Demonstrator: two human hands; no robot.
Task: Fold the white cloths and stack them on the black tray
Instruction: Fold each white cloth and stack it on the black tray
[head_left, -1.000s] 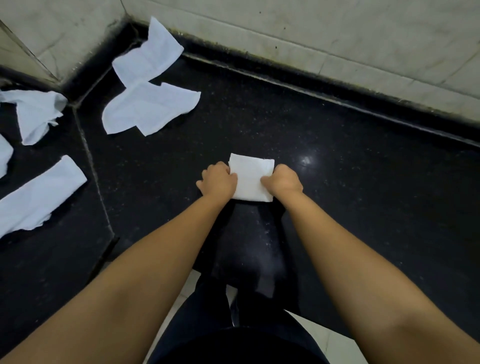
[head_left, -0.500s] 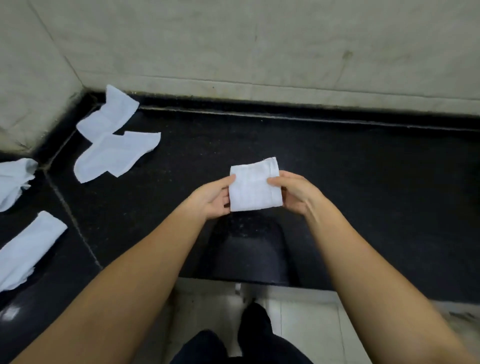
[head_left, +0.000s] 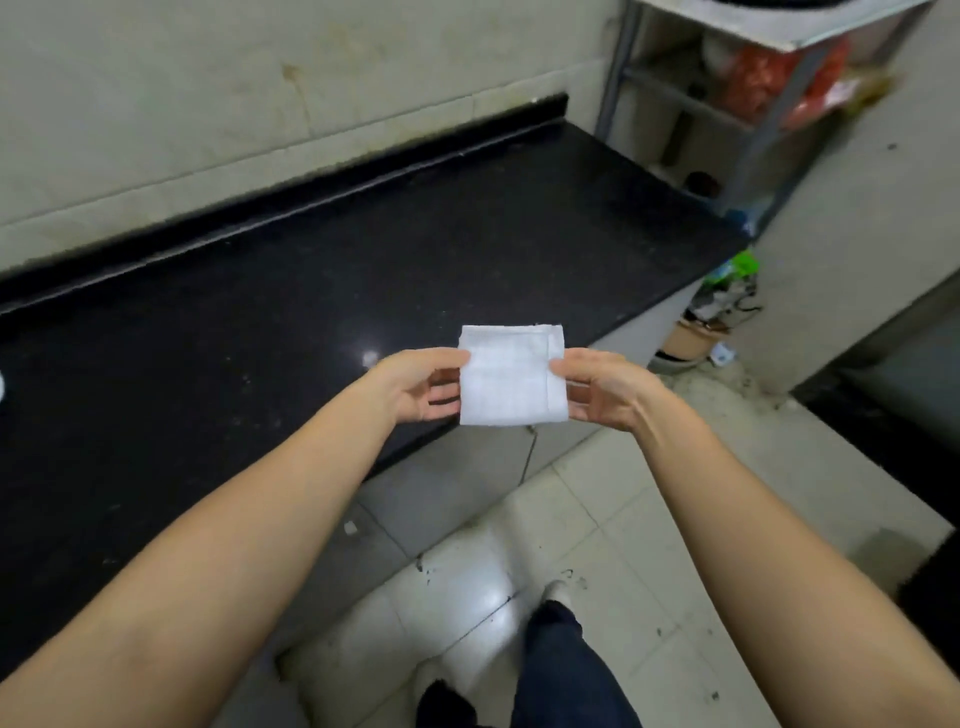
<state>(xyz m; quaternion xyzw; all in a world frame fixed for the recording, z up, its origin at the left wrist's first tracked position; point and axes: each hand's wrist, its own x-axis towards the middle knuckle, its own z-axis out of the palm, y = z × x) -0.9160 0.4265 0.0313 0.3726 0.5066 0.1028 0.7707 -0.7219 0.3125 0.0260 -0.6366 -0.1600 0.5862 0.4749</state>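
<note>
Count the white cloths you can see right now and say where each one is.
1. The folded white cloth is held up between the left hand and right hand, over the black counter's front edge. Others may lie outside the view.

A single wide-angle view from the person's head, facing forward and steeply down; both forearms run up from the bottom corners to the middle, close to the lens; the black table (head_left: 311, 291) slants across the left and centre; tiled floor (head_left: 597, 519) lies below at the right; the wall (head_left: 260, 104) fills the top; edges bend.
</note>
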